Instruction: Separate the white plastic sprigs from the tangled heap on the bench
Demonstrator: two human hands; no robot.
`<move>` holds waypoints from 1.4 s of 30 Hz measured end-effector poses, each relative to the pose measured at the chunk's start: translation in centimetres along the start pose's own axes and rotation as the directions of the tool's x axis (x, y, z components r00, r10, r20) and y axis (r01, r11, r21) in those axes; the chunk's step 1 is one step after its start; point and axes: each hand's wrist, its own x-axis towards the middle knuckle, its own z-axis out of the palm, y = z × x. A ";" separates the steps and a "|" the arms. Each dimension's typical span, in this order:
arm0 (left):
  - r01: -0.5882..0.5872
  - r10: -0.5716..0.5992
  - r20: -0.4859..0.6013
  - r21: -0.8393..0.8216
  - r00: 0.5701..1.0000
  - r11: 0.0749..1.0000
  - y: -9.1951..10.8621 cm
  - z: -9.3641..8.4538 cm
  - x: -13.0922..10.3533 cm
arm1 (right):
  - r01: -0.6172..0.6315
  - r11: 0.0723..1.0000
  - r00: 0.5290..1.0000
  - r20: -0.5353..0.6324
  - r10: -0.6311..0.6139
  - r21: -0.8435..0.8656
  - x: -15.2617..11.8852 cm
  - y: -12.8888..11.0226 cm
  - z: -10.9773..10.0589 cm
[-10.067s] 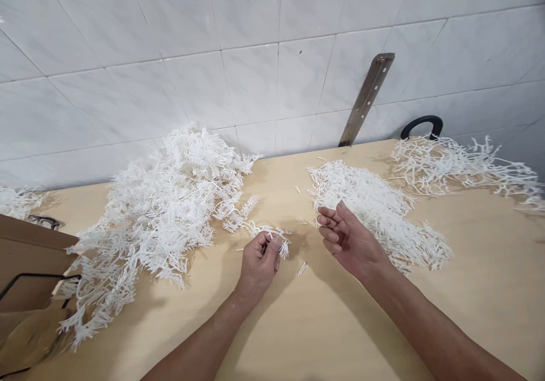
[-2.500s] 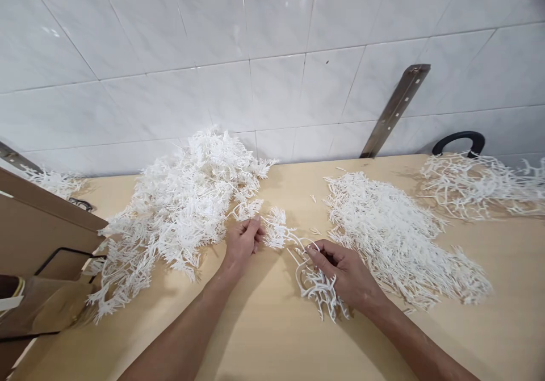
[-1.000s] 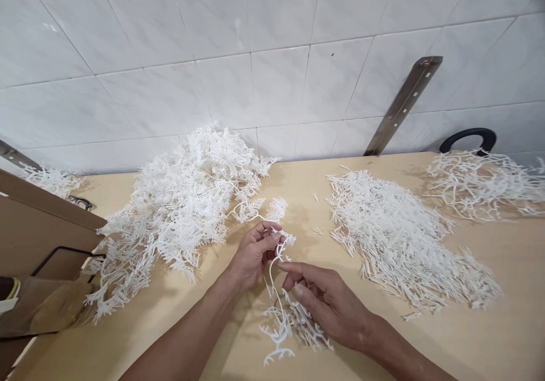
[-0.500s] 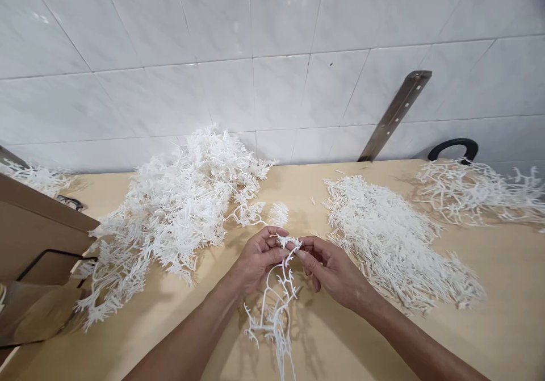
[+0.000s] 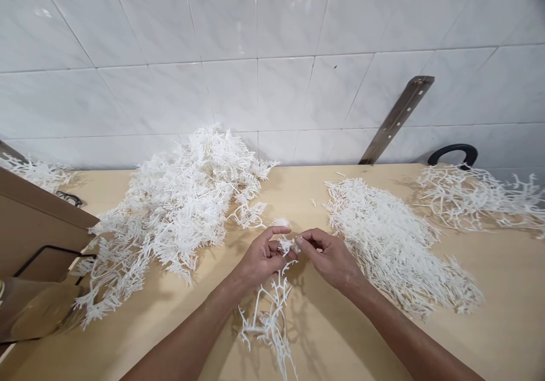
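A white branching plastic sprig (image 5: 272,318) hangs down from my left hand (image 5: 261,259), whose fingers are closed round its upper end. At that end sits a small tuft of short white prongs (image 5: 286,246). My right hand (image 5: 326,256) pinches the right side of this tuft between thumb and forefinger. The sprig's bare, forked stems spread below the hands over the wooden table (image 5: 340,347). Just behind my fingers lies another white tuft (image 5: 281,222), partly hidden by my left hand.
On the left rises a big heap of tufted white sprigs (image 5: 183,199). To the right lies a pile of short white pieces (image 5: 383,245), with bare branched stems (image 5: 472,196) beyond it. A cardboard box (image 5: 38,222) and a black curved handle (image 5: 453,151) flank them. Behind stands a tiled wall (image 5: 230,97).
The tuft has turned and dropped slightly between my fingers. My left thumb has shifted lower, and the hanging stems have swung a little to the left.
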 end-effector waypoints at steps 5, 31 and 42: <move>0.007 -0.007 0.029 0.029 1.000 1.000 0.0 -0.3 0.2 | -0.106 0.987 0.981 -0.148 0.124 0.124 0.7 1.0 -0.2; 0.018 -0.026 -0.111 -0.073 0.994 0.997 -0.3 -0.3 0.4 | -0.104 0.909 0.989 -0.055 0.137 0.404 0.7 2.8 0.3; 0.167 -0.169 -0.172 -0.027 0.970 0.986 0.4 0.8 0.5 | -0.068 0.905 0.997 -0.004 0.078 0.420 0.4 1.5 1.1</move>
